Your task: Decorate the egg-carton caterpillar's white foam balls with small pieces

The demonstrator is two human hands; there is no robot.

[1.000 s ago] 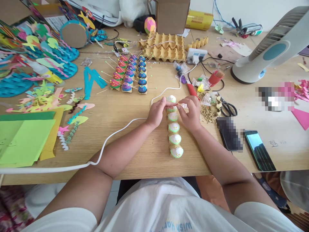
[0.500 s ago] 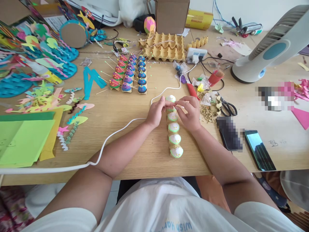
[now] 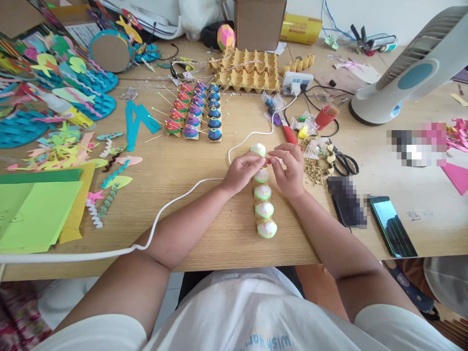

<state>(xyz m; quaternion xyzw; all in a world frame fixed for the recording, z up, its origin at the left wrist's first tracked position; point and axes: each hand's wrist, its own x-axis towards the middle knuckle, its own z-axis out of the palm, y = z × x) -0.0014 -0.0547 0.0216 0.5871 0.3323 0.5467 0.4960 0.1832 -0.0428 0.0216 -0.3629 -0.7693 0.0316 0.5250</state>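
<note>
Carton strip [image 3: 263, 210] runs beneath left fingers [image 3: 254, 162], beside right fingers [image 3: 287, 152]; all curled, grip unclear.

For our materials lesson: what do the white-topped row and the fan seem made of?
White-topped row: matte, probably moulded pulp by its tan, bumpy base; caps, clay or paint unclear. Fan: likely hard plastic, by its smooth, faintly shiny surface.

Room btwn wht-topped strip [image 3: 263, 192] & blue row [image 3: 214, 122] (wht cable [image 3: 256, 133] crosses); fan [image 3: 415, 75] blocks far R.
</note>
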